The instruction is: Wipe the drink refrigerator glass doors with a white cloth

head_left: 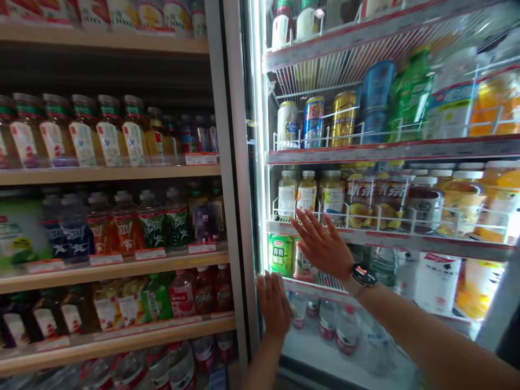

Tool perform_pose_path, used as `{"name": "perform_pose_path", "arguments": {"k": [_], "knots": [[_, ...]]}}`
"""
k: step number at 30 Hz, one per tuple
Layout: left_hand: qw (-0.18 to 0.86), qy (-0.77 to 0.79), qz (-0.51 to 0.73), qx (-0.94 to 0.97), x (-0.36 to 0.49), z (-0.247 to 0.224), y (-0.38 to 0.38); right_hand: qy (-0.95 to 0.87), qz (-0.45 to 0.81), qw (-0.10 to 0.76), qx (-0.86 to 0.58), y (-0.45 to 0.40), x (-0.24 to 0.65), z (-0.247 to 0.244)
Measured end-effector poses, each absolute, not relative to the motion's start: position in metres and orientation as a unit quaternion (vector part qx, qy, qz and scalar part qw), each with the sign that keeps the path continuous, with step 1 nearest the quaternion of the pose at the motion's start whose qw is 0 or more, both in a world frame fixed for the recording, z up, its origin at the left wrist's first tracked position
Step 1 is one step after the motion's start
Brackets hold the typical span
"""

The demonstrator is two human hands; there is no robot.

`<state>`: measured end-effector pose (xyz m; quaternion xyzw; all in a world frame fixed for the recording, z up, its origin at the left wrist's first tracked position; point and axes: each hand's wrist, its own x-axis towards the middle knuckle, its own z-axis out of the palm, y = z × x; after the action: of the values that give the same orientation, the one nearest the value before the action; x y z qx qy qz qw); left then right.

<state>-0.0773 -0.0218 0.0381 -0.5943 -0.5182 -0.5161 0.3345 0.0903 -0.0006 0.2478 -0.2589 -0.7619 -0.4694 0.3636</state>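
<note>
At the lit cooler's [312, 349] left edge, the left hand [274, 303] is flat and open, holding nothing; blur hides whether it touches anything. The right hand [325, 244] spreads, empty, just below the tea bottles [306, 190], lined up labels outward on their shelf [400, 238], presumably for easy reading.

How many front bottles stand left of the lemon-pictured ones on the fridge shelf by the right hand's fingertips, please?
3: the pale-labelled bottle at the left end, the orange-pictured bottle in the middle, and the yellowish bottle nearest the lemon-pictured bottles. Others may be hidden behind.
</note>
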Motion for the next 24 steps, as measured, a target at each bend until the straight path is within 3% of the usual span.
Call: {"name": "perform_pose_path", "arguments": {"k": [7, 11, 15, 24], "knots": [[0.306, -0.487, -0.573, -0.584, -0.076, 0.217, 0.000, -0.764, -0.463, 0.364, -0.264, -0.001, 0.090, 0.248], [0.330, -0.453, -0.589, -0.582, -0.082, 0.261, 0.007, -0.762, -0.465, 0.366, -0.263, -0.001, 0.090, 0.248], [0.347, -0.442, -0.587, -0.582, -0.087, 0.224, 0.005, -0.763, -0.458, 0.373, -0.262, -0.002, 0.089, 0.250], [0.329, -0.508, -0.539, -0.586, -0.094, 0.054, -0.012, -0.769, -0.450, 0.362, -0.274, 0.000, 0.089, 0.249]]}}
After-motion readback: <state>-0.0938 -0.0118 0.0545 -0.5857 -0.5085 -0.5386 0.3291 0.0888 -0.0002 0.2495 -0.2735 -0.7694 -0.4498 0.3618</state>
